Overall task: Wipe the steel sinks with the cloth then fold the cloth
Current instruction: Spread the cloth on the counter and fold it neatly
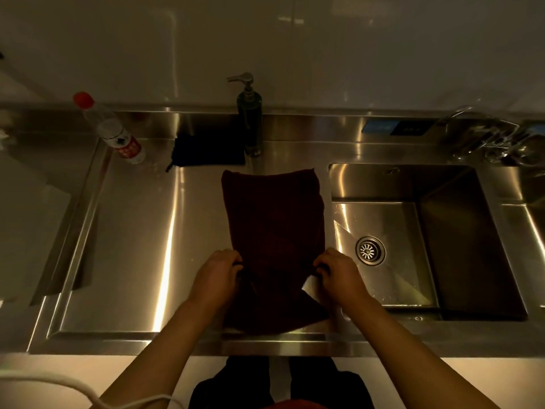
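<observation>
Steel table (132, 231) holds dark cloth (272, 214); left hand (218, 276) & right hand (339, 274) pinch its sides, prob. to fold it.

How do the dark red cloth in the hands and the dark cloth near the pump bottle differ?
The dark red cloth lies long across the steel counter; the dark cloth is smaller and sits at the back beside the pump bottle. The left hand and right hand pinch the red cloth's sides; the dark cloth is untouched. The red cloth's near part is bunched; the other lies flat. Both rest on the counter.
</observation>
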`<state>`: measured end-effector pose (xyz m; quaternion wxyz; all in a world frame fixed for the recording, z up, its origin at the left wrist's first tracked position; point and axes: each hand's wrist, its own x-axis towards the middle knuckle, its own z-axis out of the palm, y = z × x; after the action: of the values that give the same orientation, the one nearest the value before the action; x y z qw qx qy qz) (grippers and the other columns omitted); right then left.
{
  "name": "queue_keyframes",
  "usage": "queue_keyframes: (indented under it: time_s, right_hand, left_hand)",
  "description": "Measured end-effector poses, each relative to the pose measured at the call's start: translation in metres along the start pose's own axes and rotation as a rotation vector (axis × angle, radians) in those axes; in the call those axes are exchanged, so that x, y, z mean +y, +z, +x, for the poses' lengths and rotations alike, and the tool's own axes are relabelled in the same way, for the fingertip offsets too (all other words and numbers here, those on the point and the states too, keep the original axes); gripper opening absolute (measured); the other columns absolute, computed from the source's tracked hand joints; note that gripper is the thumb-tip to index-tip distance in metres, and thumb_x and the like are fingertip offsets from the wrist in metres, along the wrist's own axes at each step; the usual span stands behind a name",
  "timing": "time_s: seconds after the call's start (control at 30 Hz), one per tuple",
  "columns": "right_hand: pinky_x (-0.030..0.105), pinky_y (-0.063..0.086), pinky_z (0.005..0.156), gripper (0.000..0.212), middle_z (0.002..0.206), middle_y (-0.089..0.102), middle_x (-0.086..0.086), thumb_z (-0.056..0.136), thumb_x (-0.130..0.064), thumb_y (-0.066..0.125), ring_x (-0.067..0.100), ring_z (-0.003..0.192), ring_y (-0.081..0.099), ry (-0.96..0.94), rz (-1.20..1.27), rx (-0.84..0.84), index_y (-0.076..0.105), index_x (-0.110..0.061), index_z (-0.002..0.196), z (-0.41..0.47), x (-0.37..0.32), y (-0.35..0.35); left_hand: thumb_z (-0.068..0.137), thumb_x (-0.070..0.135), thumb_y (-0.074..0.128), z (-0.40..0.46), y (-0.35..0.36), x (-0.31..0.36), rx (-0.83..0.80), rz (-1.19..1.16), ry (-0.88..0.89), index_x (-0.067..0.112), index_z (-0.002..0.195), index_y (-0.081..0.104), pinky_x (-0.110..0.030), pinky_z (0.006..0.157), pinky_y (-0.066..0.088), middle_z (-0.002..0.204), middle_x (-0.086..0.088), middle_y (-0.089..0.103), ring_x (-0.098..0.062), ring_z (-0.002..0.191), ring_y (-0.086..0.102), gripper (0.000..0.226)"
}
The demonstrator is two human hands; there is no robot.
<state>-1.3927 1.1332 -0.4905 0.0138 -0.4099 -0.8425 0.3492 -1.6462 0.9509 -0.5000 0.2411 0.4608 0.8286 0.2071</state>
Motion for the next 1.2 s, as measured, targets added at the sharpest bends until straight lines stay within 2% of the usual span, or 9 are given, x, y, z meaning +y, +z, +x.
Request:
queue_keyframes:
  time_s: [0.13,0.33,0.4,0.53,0.67,0.77,0.9,1.07,1.2]
  right_hand:
    - [0.037,0.054,0.086,0.017,0.101,0.065,0.004,0.087,0.005,0.067,0.022,0.095,0.063,0.024,0.005,0.087,0.074,-0.009,0.096,-0.008,0.017,-0.02]
    - [0.028,0.049,0.091,0.022,0.118,0.062,0.002,0.083,0.0,0.069,0.02,0.109,0.055,-0.068,-0.121,0.059,0.074,-0.013,0.1,-0.021,0.004,-0.005]
    - [0.028,0.051,0.088,0.022,0.116,0.059,-0.002,0.082,-0.004,0.071,0.016,0.106,0.054,-0.141,-0.09,0.044,0.072,-0.017,0.1,-0.03,-0.006,0.007]
    - [0.024,0.048,0.091,0.026,0.12,0.051,-0.013,0.087,-0.026,0.07,0.008,0.109,0.049,-0.261,-0.14,-0.219,0.067,-0.028,0.113,-0.05,-0.015,0.033]
    - [0.027,0.048,0.098,0.044,0.133,0.043,-0.01,0.09,-0.028,0.069,0.009,0.119,0.043,-0.183,-0.192,-0.227,0.058,-0.027,0.133,-0.055,0.0,0.04]
    - [0.026,0.052,0.089,0.036,0.126,0.049,-0.011,0.094,-0.031,0.065,0.01,0.108,0.056,-0.109,-0.17,-0.227,0.057,-0.029,0.129,-0.056,0.011,0.035]
    - [0.027,0.055,0.078,0.021,0.104,0.061,-0.008,0.096,-0.043,0.055,0.012,0.089,0.064,-0.158,-0.317,-0.284,0.062,-0.031,0.112,-0.063,0.018,0.026]
    - [0.028,0.055,0.078,0.025,0.112,0.057,-0.007,0.091,-0.038,0.064,0.011,0.096,0.057,-0.305,-0.311,-0.166,0.068,-0.026,0.113,-0.072,0.016,0.025]
    - [0.028,0.05,0.083,0.028,0.114,0.053,-0.008,0.089,-0.041,0.065,0.011,0.102,0.051,-0.398,-0.341,-0.292,0.069,-0.028,0.113,-0.077,0.01,0.034]
  left_hand:
    - [0.092,0.007,0.072,-0.017,-0.023,-0.029,0.123,0.002,-0.028,0.02,0.104,0.074,-0.027,0.078,0.043,0.099,0.002,0.07,-0.02,0.096,0.065,0.018]
    - [0.092,0.001,0.068,-0.028,-0.017,-0.022,0.069,0.093,0.024,0.015,0.117,0.074,-0.027,0.086,0.045,0.116,-0.002,0.071,-0.024,0.107,0.064,0.029]
    - [0.095,0.012,0.067,-0.035,-0.009,-0.008,0.014,0.097,0.128,0.02,0.119,0.073,-0.025,0.091,0.045,0.12,0.002,0.067,-0.018,0.11,0.06,0.026]
    - [0.096,0.036,0.067,-0.058,0.019,0.017,-0.196,0.121,0.321,0.029,0.126,0.068,-0.028,0.092,0.048,0.127,0.008,0.058,-0.014,0.115,0.055,0.032]
    - [0.097,0.025,0.067,-0.068,0.038,0.014,-0.222,0.222,0.198,0.026,0.153,0.047,-0.035,0.104,0.046,0.152,0.002,0.046,-0.022,0.134,0.046,0.06]
    - [0.095,0.025,0.069,-0.072,0.036,0.005,-0.179,0.255,0.128,0.027,0.148,0.054,-0.036,0.093,0.052,0.145,-0.001,0.052,-0.026,0.128,0.052,0.055]
    - [0.095,0.042,0.067,-0.076,0.034,-0.004,-0.193,0.279,0.101,0.031,0.137,0.059,-0.03,0.085,0.042,0.132,0.006,0.058,-0.019,0.119,0.053,0.044]
    - [0.083,0.036,0.082,-0.092,0.033,-0.005,-0.157,0.299,0.197,0.027,0.108,0.075,-0.028,0.079,0.044,0.109,0.005,0.065,-0.018,0.1,0.062,0.028]
    - [0.089,0.036,0.077,-0.101,0.042,0.0,-0.212,0.255,0.214,0.026,0.122,0.073,-0.028,0.079,0.049,0.115,0.005,0.066,-0.018,0.105,0.062,0.035]
